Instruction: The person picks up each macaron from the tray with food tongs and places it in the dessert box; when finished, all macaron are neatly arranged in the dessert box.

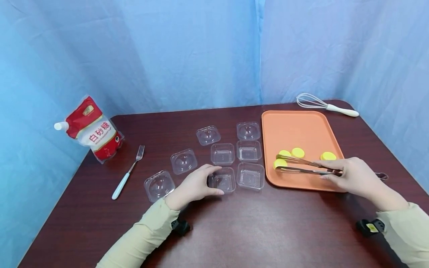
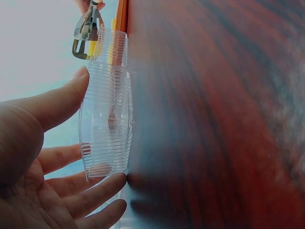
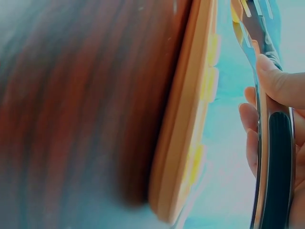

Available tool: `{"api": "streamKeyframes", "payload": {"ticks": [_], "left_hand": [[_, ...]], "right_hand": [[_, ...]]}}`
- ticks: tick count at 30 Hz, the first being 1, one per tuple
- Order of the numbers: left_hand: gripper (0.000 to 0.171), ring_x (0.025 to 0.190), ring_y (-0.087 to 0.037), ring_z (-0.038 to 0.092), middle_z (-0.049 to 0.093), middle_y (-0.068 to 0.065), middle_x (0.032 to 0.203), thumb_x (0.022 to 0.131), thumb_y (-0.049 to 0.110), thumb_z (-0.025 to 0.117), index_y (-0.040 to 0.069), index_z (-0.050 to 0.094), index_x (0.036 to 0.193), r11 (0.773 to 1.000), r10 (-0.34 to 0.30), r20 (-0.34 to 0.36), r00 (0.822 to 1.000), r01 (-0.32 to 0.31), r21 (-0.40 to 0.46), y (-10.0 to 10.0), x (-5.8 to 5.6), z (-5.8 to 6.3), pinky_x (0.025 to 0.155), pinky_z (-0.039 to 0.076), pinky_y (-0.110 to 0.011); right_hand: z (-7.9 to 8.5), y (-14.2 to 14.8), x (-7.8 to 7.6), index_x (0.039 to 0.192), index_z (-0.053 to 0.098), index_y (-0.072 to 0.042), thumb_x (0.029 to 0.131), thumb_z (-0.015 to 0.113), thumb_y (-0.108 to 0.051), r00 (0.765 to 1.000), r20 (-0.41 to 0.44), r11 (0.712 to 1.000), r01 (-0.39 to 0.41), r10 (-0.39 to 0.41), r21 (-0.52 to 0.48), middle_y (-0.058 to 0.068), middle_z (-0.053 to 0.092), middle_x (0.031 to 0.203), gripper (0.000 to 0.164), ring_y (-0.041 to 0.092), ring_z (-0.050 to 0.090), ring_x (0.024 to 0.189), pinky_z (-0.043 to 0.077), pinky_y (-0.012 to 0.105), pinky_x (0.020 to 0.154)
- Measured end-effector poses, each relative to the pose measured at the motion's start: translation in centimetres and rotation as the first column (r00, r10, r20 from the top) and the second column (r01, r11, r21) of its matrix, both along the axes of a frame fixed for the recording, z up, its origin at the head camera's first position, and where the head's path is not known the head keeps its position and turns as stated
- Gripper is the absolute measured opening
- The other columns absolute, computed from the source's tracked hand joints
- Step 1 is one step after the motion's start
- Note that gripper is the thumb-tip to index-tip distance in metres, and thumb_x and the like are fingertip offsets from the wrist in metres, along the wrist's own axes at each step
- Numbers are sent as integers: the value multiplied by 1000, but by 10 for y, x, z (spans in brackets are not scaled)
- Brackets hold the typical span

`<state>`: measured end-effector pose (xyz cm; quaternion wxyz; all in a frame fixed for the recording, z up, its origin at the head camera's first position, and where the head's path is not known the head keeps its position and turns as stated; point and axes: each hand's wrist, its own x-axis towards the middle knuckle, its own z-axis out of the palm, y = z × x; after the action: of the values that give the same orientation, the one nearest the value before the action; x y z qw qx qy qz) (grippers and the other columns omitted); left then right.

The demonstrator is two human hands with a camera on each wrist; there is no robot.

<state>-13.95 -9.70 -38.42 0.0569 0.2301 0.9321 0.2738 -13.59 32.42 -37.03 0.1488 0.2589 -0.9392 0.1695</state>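
Observation:
My left hand (image 1: 197, 184) holds a clear square plastic container (image 2: 107, 114) at the front left of a group of such containers. The thumb lies along one side of it and the fingers spread along the other. In my right hand (image 1: 355, 176) is a pair of metal tongs (image 1: 305, 170), gripped along its arms, dark-inlaid in the right wrist view. The tong tips reach over the left side of an orange tray (image 1: 295, 126), one on either side of a yellow round piece (image 1: 280, 163). Several more yellow pieces (image 1: 298, 152) lie on the tray.
More clear containers (image 1: 251, 175) stand beside the held one, with clear domed lids (image 1: 183, 161) behind and to the left. A fork (image 1: 129, 173) and a red-and-white sugar pouch (image 1: 97, 130) are at the left. A whisk (image 1: 326, 105) lies behind the tray.

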Motion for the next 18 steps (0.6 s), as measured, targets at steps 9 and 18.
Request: {"api": "streamKeyframes", "payload": {"ticks": [9, 18], "left_hand": [[72, 104, -19, 59, 59, -5, 119, 69, 34, 83, 10, 56, 131, 1000, 0, -1, 1000, 0, -3, 0, 0, 0, 92, 47, -37], [72, 102, -18, 59, 60, -5, 119, 68, 34, 84, 11, 56, 131, 1000, 6, -7, 1000, -6, -7, 0, 0, -1, 91, 47, -36]], "right_hand": [[9, -19, 0, 105, 74, -11, 58, 87, -5, 996, -50, 996, -77, 75, -38, -11, 65, 68, 50, -8, 41, 55, 34, 10, 48], [16, -44, -5, 105, 73, -8, 55, 88, -5, 981, -110, 984, -169, 161, -61, -7, 70, 73, 53, -6, 46, 58, 37, 11, 51]]}}
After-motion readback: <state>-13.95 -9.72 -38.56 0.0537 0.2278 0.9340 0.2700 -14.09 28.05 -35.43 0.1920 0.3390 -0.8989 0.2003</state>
